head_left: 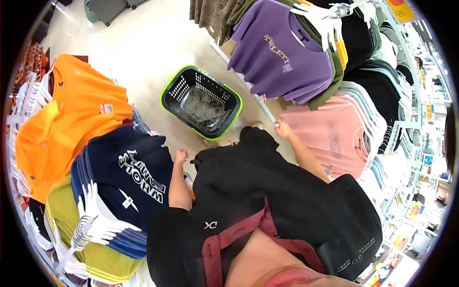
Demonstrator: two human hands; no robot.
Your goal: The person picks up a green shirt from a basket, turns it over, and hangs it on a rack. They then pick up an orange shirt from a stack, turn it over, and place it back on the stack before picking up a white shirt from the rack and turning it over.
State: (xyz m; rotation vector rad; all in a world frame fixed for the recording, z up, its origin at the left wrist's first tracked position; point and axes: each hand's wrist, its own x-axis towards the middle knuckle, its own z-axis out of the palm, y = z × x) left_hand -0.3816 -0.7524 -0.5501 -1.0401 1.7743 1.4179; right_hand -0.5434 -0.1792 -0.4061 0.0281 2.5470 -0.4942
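My right hand (pixel 283 129) reaches to the edge of a pink shirt (pixel 330 136) on the right-hand rack, its fingers closed on the cloth there. Beside the navy shirt (pixel 126 167) on the left rack hangs my left hand (pixel 181 156), loosely curled with the fingers a little apart and nothing visible in it. In front of me on the floor stands a black shopping basket (pixel 174 98) with a bright green rim. Crumpled grey-green cloth (pixel 203 106) lies inside it.
Orange shirts (pixel 91 100) and olive-yellow shirts (pixel 71 215) hang on the left. A purple shirt (pixel 287 52) hangs beyond the pink one, above a white rail (pixel 244 83). White hangers (pixel 103 220) jut from the rack ends. A dark suitcase (pixel 107 8) stands far ahead.
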